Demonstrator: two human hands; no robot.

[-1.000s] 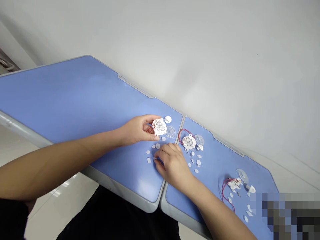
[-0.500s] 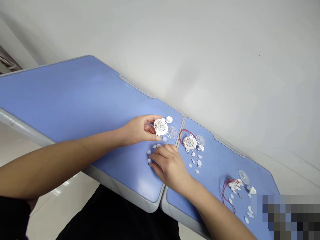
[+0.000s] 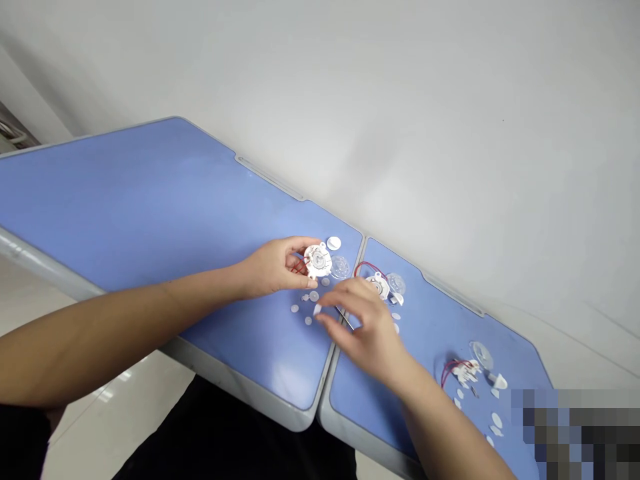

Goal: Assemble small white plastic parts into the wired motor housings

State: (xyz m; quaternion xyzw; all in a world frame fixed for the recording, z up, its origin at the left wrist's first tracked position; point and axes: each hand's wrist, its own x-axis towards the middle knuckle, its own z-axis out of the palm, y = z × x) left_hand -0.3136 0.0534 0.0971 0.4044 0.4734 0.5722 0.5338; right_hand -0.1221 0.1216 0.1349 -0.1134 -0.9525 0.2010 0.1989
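Two blue desks, the left desk point(image 3: 150, 200) and the right desk point(image 3: 430, 313), meet at a narrow seam point(image 3: 361, 255) that runs under the right hand point(image 3: 367, 327); a part let go there could well drop into the crack. That seems the likeliest mishap, since thumb and forefinger, almost together, have only the edge of a small white tab point(image 3: 317, 309) between their tips. The left hand point(image 3: 277, 268) is curved part-way round a white round housing point(image 3: 319, 261), gripping it at the rim, face up, beyond the tab and level with it or slightly left. Red wires point(image 3: 299, 267) trail back among the left fingers and might snag or pull loose if the housing were turned. A clear disc point(image 3: 340, 267) lies to the right of the left grip, and a white cap point(image 3: 334, 243) just beyond it. Past the right hand sits a second housing point(image 3: 378, 287), partly covered by that hand. A thin metal rod point(image 3: 345, 318) shows under the right palm, whether held or lying I cannot tell; its tip could sweep aside the tiny white discs point(image 3: 295, 309) scattered left of and beyond the pinch.
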